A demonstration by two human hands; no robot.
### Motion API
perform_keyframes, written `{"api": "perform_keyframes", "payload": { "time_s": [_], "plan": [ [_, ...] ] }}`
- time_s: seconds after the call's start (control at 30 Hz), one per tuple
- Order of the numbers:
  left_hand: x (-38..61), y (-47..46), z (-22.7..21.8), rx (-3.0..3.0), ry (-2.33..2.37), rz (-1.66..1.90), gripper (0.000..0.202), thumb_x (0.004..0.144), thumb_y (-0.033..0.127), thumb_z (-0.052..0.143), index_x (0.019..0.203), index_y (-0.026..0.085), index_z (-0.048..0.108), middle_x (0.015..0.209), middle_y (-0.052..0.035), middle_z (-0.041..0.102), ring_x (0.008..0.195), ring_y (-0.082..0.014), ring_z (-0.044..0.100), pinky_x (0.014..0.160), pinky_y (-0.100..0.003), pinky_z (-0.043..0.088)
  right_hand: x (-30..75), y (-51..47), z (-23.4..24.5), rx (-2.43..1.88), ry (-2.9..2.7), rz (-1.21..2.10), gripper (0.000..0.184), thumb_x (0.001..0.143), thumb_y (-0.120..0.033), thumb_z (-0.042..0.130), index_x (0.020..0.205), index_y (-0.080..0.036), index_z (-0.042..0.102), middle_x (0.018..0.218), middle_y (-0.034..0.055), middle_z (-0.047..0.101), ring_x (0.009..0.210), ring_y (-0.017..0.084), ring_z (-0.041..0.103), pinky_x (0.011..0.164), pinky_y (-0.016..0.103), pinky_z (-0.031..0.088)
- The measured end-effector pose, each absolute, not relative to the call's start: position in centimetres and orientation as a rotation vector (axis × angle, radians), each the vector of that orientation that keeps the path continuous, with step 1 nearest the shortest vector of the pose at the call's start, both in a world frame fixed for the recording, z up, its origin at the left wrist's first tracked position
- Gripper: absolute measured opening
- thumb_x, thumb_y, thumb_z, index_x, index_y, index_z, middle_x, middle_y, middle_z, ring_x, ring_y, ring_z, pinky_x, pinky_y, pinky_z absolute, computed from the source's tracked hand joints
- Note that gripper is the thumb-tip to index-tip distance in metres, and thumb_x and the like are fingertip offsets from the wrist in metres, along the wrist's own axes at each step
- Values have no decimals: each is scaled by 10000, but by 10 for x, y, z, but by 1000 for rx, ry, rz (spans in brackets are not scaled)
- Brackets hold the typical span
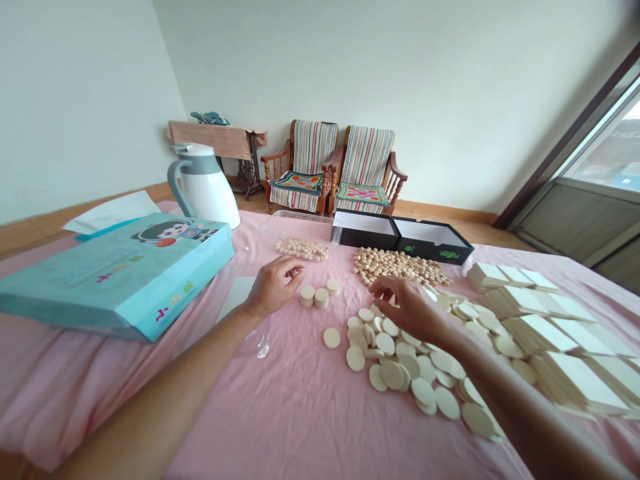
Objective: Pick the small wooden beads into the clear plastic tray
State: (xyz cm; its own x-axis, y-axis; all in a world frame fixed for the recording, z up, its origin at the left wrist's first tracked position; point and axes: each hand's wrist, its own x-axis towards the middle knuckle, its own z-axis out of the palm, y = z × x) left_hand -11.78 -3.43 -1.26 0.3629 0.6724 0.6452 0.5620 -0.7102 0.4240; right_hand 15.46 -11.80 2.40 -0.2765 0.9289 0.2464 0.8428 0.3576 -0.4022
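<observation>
My left hand (274,285) is over the pink cloth with fingers loosely bent and apart, and I see nothing in it. Just right of it stand several short stacks of round wooden discs (321,298). Over a spread pile of loose wooden discs (385,344) hangs my right hand (407,305). Its fingers are curved, with gaps between them and nothing visible in their grasp. One single disc (331,338) lies flat left of the pile. Beyond my right hand is a heap of small wooden beads (395,265); a smaller batch of paler beads (303,249) lies beyond my left.
Stacks of rectangular wooden pieces (543,333) line the right side. At the back stand open black boxes (433,248) and a clear plastic tray (300,219). A large turquoise box (115,273) and a white jug (207,190) occupy the left.
</observation>
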Motion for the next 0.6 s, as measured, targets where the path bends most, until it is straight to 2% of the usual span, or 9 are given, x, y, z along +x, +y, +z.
{"api": "perform_keyframes", "payload": {
  "time_s": [0.07,0.13,0.27,0.33,0.43,0.6],
  "plan": [
    [-110,-45,-3,2458,1088,1337,123,849,204,519,885,158,628,819,-37,629,748,-133,570,697,-241,454,157,-134,18,-1550,-2105,233,141,784,-161,516,866,-194,626,759,3,643,655,117,568,599,236,414],
    [-101,-61,7,2445,1017,1225,108,838,188,531,877,164,629,810,-28,625,723,-124,567,666,-227,448,160,-149,13,-1539,-2074,230,128,796,-168,512,855,-199,621,750,0,637,648,117,562,592,237,410],
    [-86,-93,17,2538,828,603,80,780,161,590,843,187,632,798,-7,607,685,-119,550,618,-217,423,168,-167,10,-1495,-1942,185,131,837,-176,481,852,-198,610,765,9,630,670,119,561,620,239,421],
    [-83,-105,14,2583,832,423,138,745,162,625,879,194,628,822,-12,597,720,-139,549,638,-234,418,173,-169,8,-1470,-1861,125,141,850,-180,472,861,-199,612,772,15,627,674,124,557,623,239,421],
    [-82,-114,4,2582,922,389,222,736,188,644,956,202,613,894,-30,587,786,-167,549,669,-253,419,178,-169,3,-1451,-1803,69,146,863,-188,467,880,-200,612,785,24,624,696,134,558,639,243,423],
    [-80,-119,-10,2554,1013,431,132,786,196,580,912,202,620,880,-31,567,802,-167,553,675,-251,422,173,-174,-9,-1481,-1994,33,182,889,-179,425,882,-181,606,794,52,602,755,161,543,688,265,409]
  ]
}}
